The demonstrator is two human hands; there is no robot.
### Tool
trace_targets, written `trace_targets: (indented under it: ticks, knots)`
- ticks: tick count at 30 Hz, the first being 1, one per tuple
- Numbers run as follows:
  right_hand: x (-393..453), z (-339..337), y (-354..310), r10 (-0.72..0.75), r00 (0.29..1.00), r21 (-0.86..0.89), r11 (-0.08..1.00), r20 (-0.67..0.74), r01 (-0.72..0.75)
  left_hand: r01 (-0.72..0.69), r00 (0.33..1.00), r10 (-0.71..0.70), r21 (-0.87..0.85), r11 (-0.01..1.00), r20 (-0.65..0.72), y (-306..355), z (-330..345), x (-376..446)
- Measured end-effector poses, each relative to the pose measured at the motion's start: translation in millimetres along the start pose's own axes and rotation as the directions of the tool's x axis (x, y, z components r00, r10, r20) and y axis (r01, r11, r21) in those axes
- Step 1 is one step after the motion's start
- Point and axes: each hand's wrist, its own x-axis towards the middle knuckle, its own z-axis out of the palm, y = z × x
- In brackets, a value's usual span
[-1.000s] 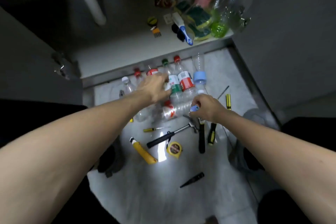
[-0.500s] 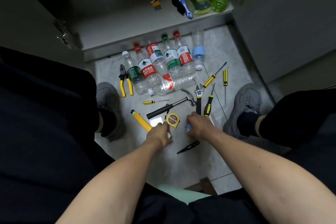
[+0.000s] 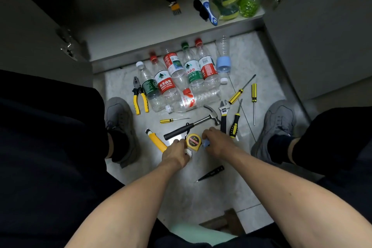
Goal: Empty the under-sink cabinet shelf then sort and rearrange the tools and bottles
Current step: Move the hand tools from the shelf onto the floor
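Both hands are low over the pale tiled floor (image 3: 211,193). The left hand (image 3: 175,152) pinches a small white cap (image 3: 188,152), the right hand (image 3: 216,143) a small blue cap (image 3: 206,144), either side of the round yellow tape measure (image 3: 193,140). Clear plastic bottles (image 3: 181,78) lie farther off, by the cabinet shelf (image 3: 141,20).

Your empty plastic bottles (image 3: 182,78) lie in a row on the floor tiles by the cabinet's front edge, caps mostly toward it, one crosswise below. Tools nearer you: yellow-handled pliers (image 3: 139,96), hammer (image 3: 193,125), wrench (image 3: 223,115), screwdrivers (image 3: 240,90), yellow tape measure (image 3: 193,140).
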Motion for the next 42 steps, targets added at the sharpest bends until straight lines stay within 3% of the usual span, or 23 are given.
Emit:
trace_targets:
  ticks: [5,10,17,24,31,35,37,42]
  knots:
    - [17.1,-36.0,1.0,0.019,0.990,0.125,0.992,-0.137,-0.002,0.038,0.998,-0.035,0.056,0.998,-0.050,9.6,-46.7,15.3]
    - [59.7,-127.4,-16.8,0.063,0.960,0.268,0.963,-0.272,0.012,-0.036,0.977,0.037,0.011,0.999,-0.210,16.4,-140.8,58.5]
    - [142.8,-263.8,-44.1,0.075,0.910,0.265,0.963,-0.408,0.040,-0.064,0.911,0.124,0.163,0.985,-0.394,26.7,-296.4,150.4]
    - [265.5,-331.5,-79.8,0.165,0.856,0.375,0.926,-0.490,0.037,-0.118,0.853,0.225,0.246,0.962,-0.472,34.9,-411.2,261.5]
    - [334.9,-339.7,-118.2,0.221,0.796,0.193,0.972,-0.564,-0.133,-0.204,0.801,0.187,0.034,0.978,-0.568,47.4,-424.7,336.3]
    - [338.9,-338.7,-111.0,0.188,0.821,0.183,0.978,-0.539,-0.104,-0.289,0.757,0.200,-0.044,0.956,-0.621,68.3,-419.6,350.7]
    - [333.5,-339.1,-103.5,0.198,0.838,0.185,0.976,-0.508,-0.118,-0.291,0.751,0.207,-0.032,0.956,-0.626,73.8,-417.5,354.6]
    - [299.3,-328.3,-82.1,0.036,0.825,-0.087,0.991,-0.564,-0.103,-0.285,0.799,0.282,0.078,0.955,-0.531,82.1,-409.3,358.5]
